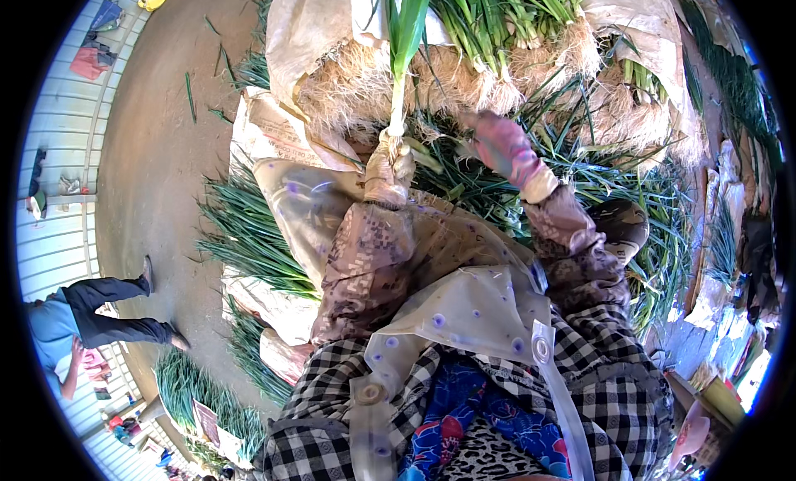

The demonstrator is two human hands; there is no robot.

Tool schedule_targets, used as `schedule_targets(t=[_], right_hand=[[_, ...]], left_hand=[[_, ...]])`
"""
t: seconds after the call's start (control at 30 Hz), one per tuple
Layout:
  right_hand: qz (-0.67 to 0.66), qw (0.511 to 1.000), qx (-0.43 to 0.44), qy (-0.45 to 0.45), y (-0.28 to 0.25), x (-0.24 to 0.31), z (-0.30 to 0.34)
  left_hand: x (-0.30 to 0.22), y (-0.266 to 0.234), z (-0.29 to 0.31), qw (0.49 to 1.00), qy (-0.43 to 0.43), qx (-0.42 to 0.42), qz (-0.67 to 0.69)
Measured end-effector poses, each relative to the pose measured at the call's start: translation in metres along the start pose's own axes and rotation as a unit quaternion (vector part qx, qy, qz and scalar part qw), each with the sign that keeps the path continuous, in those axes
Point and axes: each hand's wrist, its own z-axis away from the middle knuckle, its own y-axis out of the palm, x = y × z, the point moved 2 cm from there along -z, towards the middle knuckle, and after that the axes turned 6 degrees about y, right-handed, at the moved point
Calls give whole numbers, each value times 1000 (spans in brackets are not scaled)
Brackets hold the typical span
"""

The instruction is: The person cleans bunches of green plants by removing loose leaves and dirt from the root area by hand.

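My left hand (389, 172), in a soiled beige glove, is closed round the white lower stalk of a green onion (399, 95). Its green leaves point away from me over the pile. To the right, my right hand (502, 149) wears a pinkish glove and is smeared by motion, so its fingers do not show clearly. It hovers above loose green leaves (464, 182). Just beyond both hands lie bundled green onions (497, 25) with shaggy pale roots (348, 83) facing me. A clear spotted plastic apron (464, 315) covers my lap.
Pale sacking (303, 21) lies round the bundles. More green onions (257, 232) are heaped on my left, and leaf litter (663, 232) spreads on the right beside a dark shoe (622, 224). A person (91, 319) is on the brown floor (157, 191) at far left.
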Motion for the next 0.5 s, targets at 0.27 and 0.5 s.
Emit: schedule_targets(t=[0.27,0.5], right_hand=[[-79,985,-63,-137,23,38,-46],[-152,965,102,-185,33,92,19]], left_hand=[[6,17,1,986,15,-52,-160],[8,21,7,984,53,-64,-159]])
